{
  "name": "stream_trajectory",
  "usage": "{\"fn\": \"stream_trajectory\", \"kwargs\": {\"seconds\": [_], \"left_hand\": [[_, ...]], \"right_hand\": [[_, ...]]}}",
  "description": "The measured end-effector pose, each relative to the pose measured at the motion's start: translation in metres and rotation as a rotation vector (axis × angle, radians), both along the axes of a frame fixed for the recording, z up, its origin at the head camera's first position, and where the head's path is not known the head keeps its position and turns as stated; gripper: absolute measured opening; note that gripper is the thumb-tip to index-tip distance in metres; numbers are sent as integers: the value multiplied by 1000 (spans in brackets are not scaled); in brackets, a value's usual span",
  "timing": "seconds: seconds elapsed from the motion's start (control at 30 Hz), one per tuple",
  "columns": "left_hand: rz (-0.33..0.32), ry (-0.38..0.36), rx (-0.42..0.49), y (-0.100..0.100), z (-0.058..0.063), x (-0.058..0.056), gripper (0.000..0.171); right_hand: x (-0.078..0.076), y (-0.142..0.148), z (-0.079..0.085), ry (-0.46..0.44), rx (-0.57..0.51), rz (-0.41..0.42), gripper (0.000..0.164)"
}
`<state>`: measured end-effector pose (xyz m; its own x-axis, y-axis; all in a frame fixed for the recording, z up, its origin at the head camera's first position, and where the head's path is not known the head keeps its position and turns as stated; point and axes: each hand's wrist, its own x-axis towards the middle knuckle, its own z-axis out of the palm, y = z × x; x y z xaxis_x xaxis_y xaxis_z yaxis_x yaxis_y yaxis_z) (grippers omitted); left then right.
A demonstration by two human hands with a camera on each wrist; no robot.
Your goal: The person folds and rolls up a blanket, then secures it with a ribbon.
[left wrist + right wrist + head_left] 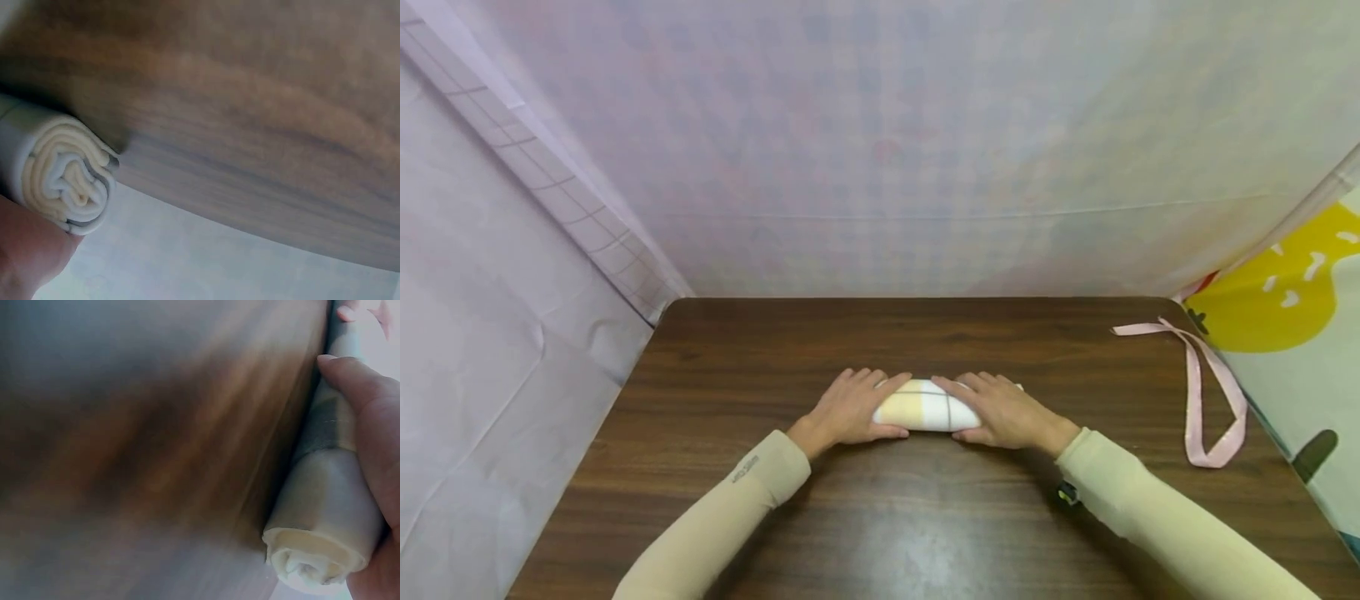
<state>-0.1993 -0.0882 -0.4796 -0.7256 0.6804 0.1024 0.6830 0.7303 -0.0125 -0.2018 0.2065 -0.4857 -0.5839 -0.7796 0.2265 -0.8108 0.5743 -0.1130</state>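
Observation:
A rolled-up towel (pixel 928 406), white with pale yellow blocks and thin dark lines, lies crosswise on the brown wooden table (pixel 737 333). My left hand (pixel 848 408) grips its left part and my right hand (pixel 1006 411) its right part. Both thumbs are on the near side, and the fingers reach over to the far side. Coiled layers of white and cream show at the roll's end (pixel 69 181) in the left wrist view. In the right wrist view, the hand (pixel 381 437) lies along the roll (pixel 325 487), whose other spiral end faces the camera.
A pink ribbon (pixel 1217 454) lies looped near the table's right edge. Pale patterned cloth (pixel 887 167) hangs behind the table, and white sheeting (pixel 490 350) hangs on the left. Cloth with a yellow print (pixel 1277 308) hangs at the right.

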Motion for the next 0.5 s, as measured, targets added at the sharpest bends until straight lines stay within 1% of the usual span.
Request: {"fn": "stream_trajectory", "kwargs": {"seconds": [0.33, 0.5], "left_hand": [[45, -5, -41, 3, 0, -27, 89], [58, -1, -53, 4, 3, -40, 89]], "right_hand": [[-29, -1, 5, -67, 65, -42, 86], [-43, -2, 8, -88, 85, -69, 87]]}}
